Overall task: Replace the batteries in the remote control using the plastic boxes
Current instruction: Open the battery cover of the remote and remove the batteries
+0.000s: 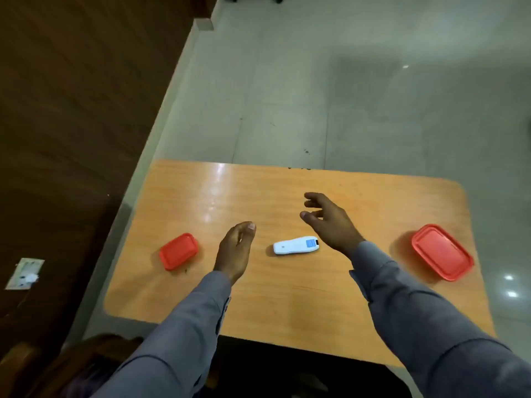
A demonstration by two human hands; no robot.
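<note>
A small white remote control (pixel 296 245) with a blue patch near its right end lies flat in the middle of the orange table (pixel 287 300). My left hand (pixel 234 249) hovers just left of it, fingers loosely curled, holding nothing. My right hand (pixel 330 221) hangs above and right of the remote with fingers spread and nothing in it. A small red plastic box (pixel 178 251) with its lid on sits at the table's left. A larger red plastic box (pixel 442 251), also lidded, sits at the right.
The table's far edge meets a grey tiled floor (pixel 344 96). A dark wooden wall (pixel 71 110) runs along the left, with a white socket plate (pixel 24 273) low on it. Grey sleeves cover both forearms.
</note>
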